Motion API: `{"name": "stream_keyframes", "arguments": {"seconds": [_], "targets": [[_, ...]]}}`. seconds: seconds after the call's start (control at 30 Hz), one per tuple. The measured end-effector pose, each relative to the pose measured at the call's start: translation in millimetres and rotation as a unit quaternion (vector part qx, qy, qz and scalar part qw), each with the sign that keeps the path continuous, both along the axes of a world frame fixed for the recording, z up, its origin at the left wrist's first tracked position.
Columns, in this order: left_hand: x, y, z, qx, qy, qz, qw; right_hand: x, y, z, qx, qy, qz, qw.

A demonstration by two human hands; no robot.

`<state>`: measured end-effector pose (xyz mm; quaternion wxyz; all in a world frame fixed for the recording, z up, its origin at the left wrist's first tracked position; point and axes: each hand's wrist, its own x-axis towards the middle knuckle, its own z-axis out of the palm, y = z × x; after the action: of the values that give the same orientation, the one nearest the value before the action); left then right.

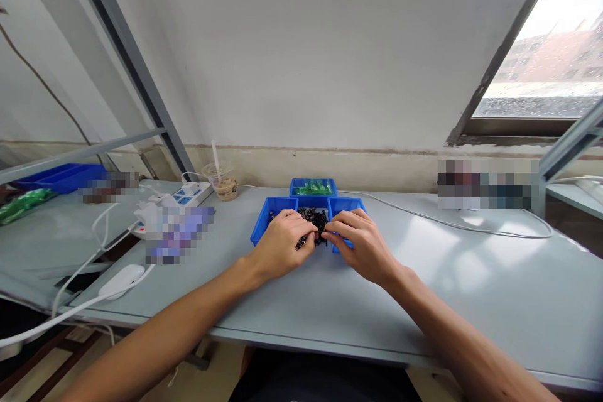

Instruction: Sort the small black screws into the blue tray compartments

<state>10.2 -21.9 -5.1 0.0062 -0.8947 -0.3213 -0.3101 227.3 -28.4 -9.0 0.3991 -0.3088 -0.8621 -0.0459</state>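
Note:
Small black parts, perhaps screws [311, 216], lie heaped in the middle between two blue bins. My left hand [285, 242] is over the heap, its thumb and fingertips pinched together; what they hold is too small to make out. Close beside it, my right hand [358, 242] also has thumb and forefinger closed at the heap, and its grip is likewise unclear. The left blue bin [260, 226] is partly covered by my left hand. My right hand hides much of the right blue bin [346, 203].
Behind stands a blue bin [313, 182] with green items. A plastic cup with a straw [226, 186], a power strip [200, 191] and a white mouse-shaped device [122, 281] are on the left. A grey cable [438, 221] crosses the table [471, 301] on the right.

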Motion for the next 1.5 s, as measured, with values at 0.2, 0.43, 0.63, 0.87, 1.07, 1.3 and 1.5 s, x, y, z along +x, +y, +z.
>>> {"name": "stream_keyframes", "arguments": {"seconds": [0.2, 0.43, 0.63, 0.87, 1.07, 1.3, 1.5], "targets": [[-1, 0, 0.6, 0.007, -0.015, 0.005, 1.0, 0, 0, -1.7, -0.015, 0.0, -0.006, 1.0], [-1, 0, 0.3, -0.001, -0.01, 0.007, 1.0, 0, 0, -1.6, -0.006, -0.002, 0.003, 1.0], [0, 0, 0.4, -0.001, -0.009, 0.008, 1.0, 0, 1, -1.5, -0.008, -0.005, -0.002, 1.0], [0, 1, -1.8, 0.006, -0.022, 0.0, 1.0, 0, 0, -2.7, -0.016, -0.008, 0.002, 1.0], [0, 0, 0.4, 0.004, -0.012, 0.0, 1.0, -1, 0, -1.0, -0.021, -0.027, 0.009, 0.999], [1, 2, -3.0, 0.004, -0.013, -0.006, 1.0, -1, 0, -1.8, -0.017, -0.013, 0.009, 1.0], [1, 12, 9.8, 0.038, 0.03, -0.04, 0.998, -1, 3, -4.9, -0.001, 0.013, -0.009, 1.0]]}}
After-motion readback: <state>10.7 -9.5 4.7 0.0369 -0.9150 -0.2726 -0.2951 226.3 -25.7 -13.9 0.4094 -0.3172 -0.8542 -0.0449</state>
